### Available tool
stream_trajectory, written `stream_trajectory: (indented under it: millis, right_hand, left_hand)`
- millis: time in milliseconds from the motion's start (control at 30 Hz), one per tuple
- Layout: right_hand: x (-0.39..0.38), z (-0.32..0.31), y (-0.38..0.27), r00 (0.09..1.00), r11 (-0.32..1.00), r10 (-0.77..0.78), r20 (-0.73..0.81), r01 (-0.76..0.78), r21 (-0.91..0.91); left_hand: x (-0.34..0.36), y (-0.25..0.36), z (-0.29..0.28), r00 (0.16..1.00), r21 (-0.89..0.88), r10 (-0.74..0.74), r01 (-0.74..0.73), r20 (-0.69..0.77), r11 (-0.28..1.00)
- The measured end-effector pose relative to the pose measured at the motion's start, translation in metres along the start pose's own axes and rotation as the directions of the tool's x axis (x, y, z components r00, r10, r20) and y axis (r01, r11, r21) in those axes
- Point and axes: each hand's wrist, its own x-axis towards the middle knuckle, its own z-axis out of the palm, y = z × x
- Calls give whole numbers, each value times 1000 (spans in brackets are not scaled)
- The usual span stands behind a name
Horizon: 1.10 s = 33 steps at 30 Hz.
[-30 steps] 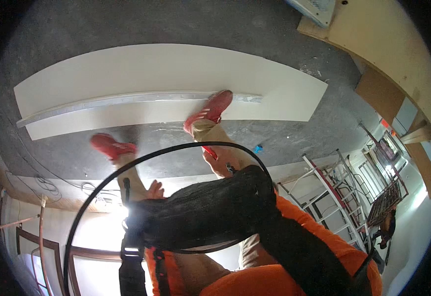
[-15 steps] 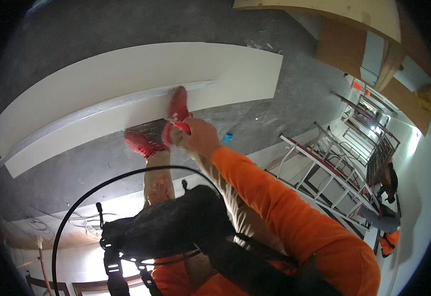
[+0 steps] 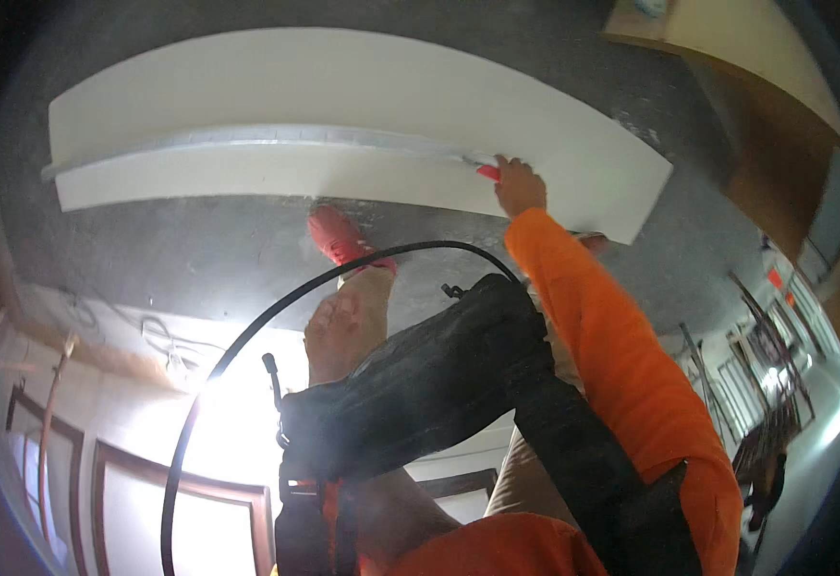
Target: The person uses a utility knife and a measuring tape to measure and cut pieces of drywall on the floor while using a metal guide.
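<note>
My right hand, at the end of an orange sleeve, is closed around what looks like a red utility knife; its blade is too small to make out. The knife is at the right end of a long, light-grey metal straightedge. That straightedge lies lengthwise across a large white board on the floor. Partly hidden by a black bag, my left hand rests on my bent left knee, fingers laid over it, with nothing visible in it.
My left red shoe stands by the board's near edge. The black bag with a black cable loop hangs before me. Wooden panels stand at far right. Cables lie left; framed openings show lower left.
My right hand has moved forward and right with the red knife, from above my shoe to the straightedge's right end. The view has shifted, and the ladder frames at right show less.
</note>
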Motion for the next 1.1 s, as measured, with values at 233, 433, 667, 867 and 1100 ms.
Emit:
stream_trajectory:
  millis: [233,433,667,867,1100]
  right_hand:
    - [59,66,33,994,992,-112,-19,111,-59]
    - [22,83,91,972,974,-209,105,199,105]
    - [-21,188,337,981,1000,-26,-191,24,-11]
    - [-60,186,426,970,973,227,-93,-230,-31]
    - [5,167,290,966,987,-70,-248,104,124]
  left_hand:
    - [18,-52,53,990,-69,144,-143,7,987]
    - [22,-47,102,963,50,220,-215,-158,975]
    - [100,-36,145,844,312,490,-415,-220,855]
    - [197,-25,125,828,699,487,-174,-277,693]
    - [307,60,100,888,-138,-23,-46,-460,989]
